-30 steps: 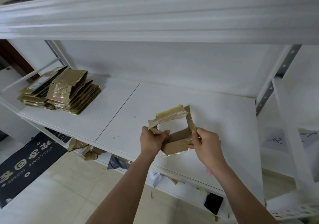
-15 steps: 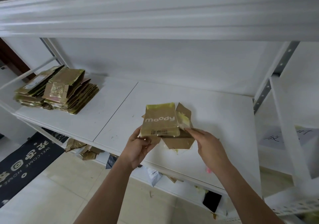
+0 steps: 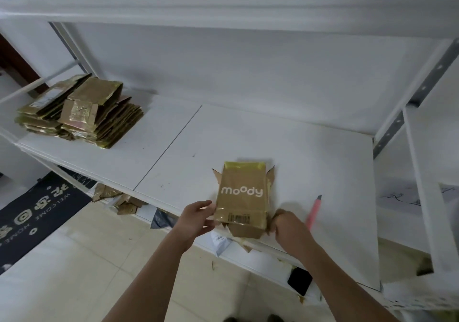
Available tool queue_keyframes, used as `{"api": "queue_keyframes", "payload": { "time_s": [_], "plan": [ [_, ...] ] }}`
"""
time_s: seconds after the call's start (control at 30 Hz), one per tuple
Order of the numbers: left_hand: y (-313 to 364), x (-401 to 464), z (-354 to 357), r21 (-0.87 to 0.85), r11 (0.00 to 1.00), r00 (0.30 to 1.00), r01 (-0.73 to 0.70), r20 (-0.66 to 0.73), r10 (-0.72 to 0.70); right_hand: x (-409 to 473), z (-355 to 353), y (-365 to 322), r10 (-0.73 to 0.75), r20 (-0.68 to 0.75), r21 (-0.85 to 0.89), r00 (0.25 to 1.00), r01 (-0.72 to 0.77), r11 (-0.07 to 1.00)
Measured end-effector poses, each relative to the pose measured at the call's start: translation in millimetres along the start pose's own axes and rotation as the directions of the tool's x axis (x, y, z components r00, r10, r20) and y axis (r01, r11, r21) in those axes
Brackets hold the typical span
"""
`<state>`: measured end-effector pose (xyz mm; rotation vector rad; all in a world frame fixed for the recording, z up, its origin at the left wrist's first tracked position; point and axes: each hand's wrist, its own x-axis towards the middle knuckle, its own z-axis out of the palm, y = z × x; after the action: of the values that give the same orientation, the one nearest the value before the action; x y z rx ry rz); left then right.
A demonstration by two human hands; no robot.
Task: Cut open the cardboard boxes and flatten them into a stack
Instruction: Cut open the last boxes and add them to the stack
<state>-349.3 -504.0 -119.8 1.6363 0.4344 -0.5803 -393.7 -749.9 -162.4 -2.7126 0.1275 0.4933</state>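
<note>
A small brown cardboard box (image 3: pixel 242 195) printed "moody" lies flattened near the front edge of the white shelf (image 3: pixel 310 167), its flaps sticking out at both ends. My left hand (image 3: pixel 197 218) holds its lower left edge between thumb and fingers. My right hand (image 3: pixel 285 225) grips a flap at its lower right corner with curled fingers. A pink utility knife (image 3: pixel 313 210) lies on the shelf just right of my right hand. A stack of flattened boxes (image 3: pixel 82 113) sits at the far left of the shelf.
An upper shelf board (image 3: pixel 223 1) hangs overhead. A metal upright (image 3: pixel 412 98) stands at the right. Cardboard scraps (image 3: pixel 119 200) and a dark bag lie on the lower level below the shelf edge. A black doormat (image 3: pixel 32 220) covers the floor at left.
The box, held up as an open sleeve a second ago, has been pressed flat and laid on the shelf with the printed side up. The pink knife now shows beside my right hand.
</note>
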Motion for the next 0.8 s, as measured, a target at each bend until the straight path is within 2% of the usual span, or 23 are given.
{"api": "queue_keyframes", "payload": {
  "time_s": [0.07, 0.17, 0.2, 0.27, 0.3, 0.37, 0.4, 0.43, 0.53, 0.6, 0.63, 0.73, 0.8],
  "plan": [
    [4, 0, 8, 0.123, 0.992, 0.999, -0.031, -0.022, 0.034, 3, 1, -2, -0.009, -0.075, 0.072, 0.997, 0.015, 0.997],
    [10, 4, 15, 0.167, 0.986, 0.997, -0.031, -0.066, 0.043, 9, 1, -4, -0.059, -0.181, 0.187, 0.982, 0.094, 0.978],
    [11, 7, 17, 0.16, 0.987, 0.996, -0.031, -0.082, 0.044, 11, 1, -6, -0.049, -0.217, 0.257, 0.975, 0.105, 0.961],
    [11, 13, 18, 0.136, 0.99, 0.994, -0.028, -0.103, 0.043, 16, 1, -9, 0.064, -0.24, 0.482, 0.969, 0.061, 0.874],
    [11, 15, 19, 0.126, 0.992, 0.993, -0.019, -0.109, 0.033, 18, 0, -11, 0.137, -0.199, 0.612, 0.97, 0.014, 0.791],
    [8, 19, 19, 0.114, 0.994, 0.994, 0.0, -0.107, 0.012, 23, -3, -14, 0.255, -0.021, 0.812, 0.967, -0.132, 0.568],
    [7, 22, 17, 0.109, 0.994, 0.994, 0.007, -0.107, 0.005, 25, -5, -13, 0.285, 0.057, 0.85, 0.957, -0.196, 0.489],
    [6, 23, 15, 0.101, 0.995, 0.995, 0.013, -0.103, -0.003, 27, -8, -12, 0.297, 0.099, 0.853, 0.95, -0.235, 0.467],
    [0, 19, 6, 0.007, 0.999, 0.998, 0.038, 0.043, -0.039, 29, -14, -10, 0.28, 0.11, 0.855, 0.954, -0.234, 0.463],
    [-6, 15, 2, -0.002, 0.997, 0.98, 0.075, 0.186, -0.074, 29, -16, -9, 0.241, 0.043, 0.873, 0.97, -0.154, 0.463],
    [-8, 15, -1, 0.022, 0.995, 0.971, 0.094, 0.22, -0.097, 28, -17, -9, 0.219, -0.007, 0.854, 0.976, -0.108, 0.509],
    [-13, 19, -9, -0.029, 0.994, 0.975, 0.103, 0.199, -0.095, 28, -18, -9, 0.144, -0.092, 0.719, 0.985, -0.034, 0.694],
    [-19, 22, -11, -0.158, 0.986, 0.997, 0.048, 0.075, -0.037, 28, -16, -13, 0.126, -0.078, 0.599, 0.989, -0.054, 0.799]
  ]
}}
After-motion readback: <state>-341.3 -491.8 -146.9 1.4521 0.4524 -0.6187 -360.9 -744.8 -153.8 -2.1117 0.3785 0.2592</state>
